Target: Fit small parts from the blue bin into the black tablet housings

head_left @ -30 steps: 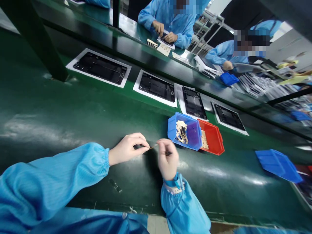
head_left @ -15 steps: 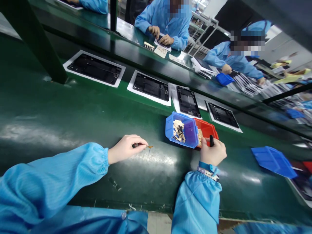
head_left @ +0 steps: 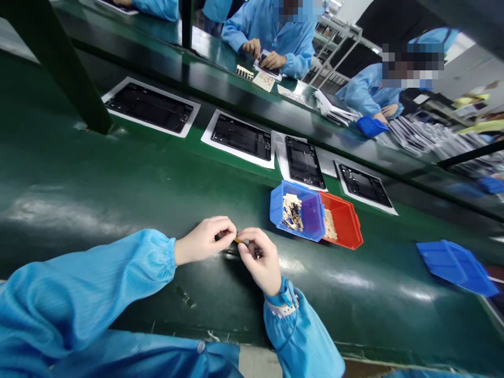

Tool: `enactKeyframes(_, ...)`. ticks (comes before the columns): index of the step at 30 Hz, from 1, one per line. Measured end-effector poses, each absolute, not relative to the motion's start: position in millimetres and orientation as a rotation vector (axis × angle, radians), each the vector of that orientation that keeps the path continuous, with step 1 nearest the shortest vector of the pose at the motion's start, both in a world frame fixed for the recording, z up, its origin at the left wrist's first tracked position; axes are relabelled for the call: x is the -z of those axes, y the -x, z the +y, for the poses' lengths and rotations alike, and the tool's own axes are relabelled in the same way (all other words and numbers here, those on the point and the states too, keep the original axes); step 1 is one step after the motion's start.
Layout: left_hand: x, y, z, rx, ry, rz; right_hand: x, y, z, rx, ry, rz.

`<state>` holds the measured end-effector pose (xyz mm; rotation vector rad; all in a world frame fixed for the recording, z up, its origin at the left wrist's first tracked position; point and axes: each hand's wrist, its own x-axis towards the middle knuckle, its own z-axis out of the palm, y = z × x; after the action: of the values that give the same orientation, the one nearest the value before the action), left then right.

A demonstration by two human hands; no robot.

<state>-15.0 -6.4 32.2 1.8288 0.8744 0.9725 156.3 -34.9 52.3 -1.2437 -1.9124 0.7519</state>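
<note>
My left hand (head_left: 205,239) pinches a tiny orange-tipped part (head_left: 237,240) just above the green bench. My right hand (head_left: 260,260) is closed too, touching the same part with its fingertips and gripping a dark tweezer-like tool (head_left: 257,253). Both hands meet at the bench's middle front. A blue bin (head_left: 298,210) with small beige and black pieces stands just right of my hands. A red bin (head_left: 342,220) with beige pieces touches its right side.
Several black panels on white sheets (head_left: 239,137) lie along the conveyor behind. A green post (head_left: 65,68) stands far left. Another blue bin (head_left: 457,259) sits at the right. People in blue coats work at the far bench (head_left: 275,37). A small dark piece (head_left: 184,295) lies near the front edge.
My right hand went out to the red bin, then came back left to meet my left hand at the small part. My left hand stayed in place.
</note>
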Motion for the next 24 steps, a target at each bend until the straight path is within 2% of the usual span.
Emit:
enactKeyframes(4,-31.2,15.2,-6.5,-1.003,-1.861,0.846,-51.3,-160.0,-31.8,-0.868,1.267,-1.830)
enactKeyframes(9,-32.1,18.9,-9.8,-1.307,-2.105,0.869,-51.6,-158.5,-31.8,-0.904,1.313,-1.743)
enactKeyframes(15,-32.1,18.2,-11.6,-1.124,-2.254,1.031,-52.0,-158.1,-33.2,-0.895,1.326,-1.722)
enactKeyframes(24,-33.7,17.5,-12.7,-1.139,-2.257,1.092,-52.9,-157.4,-34.2,-0.814,1.281,-1.790)
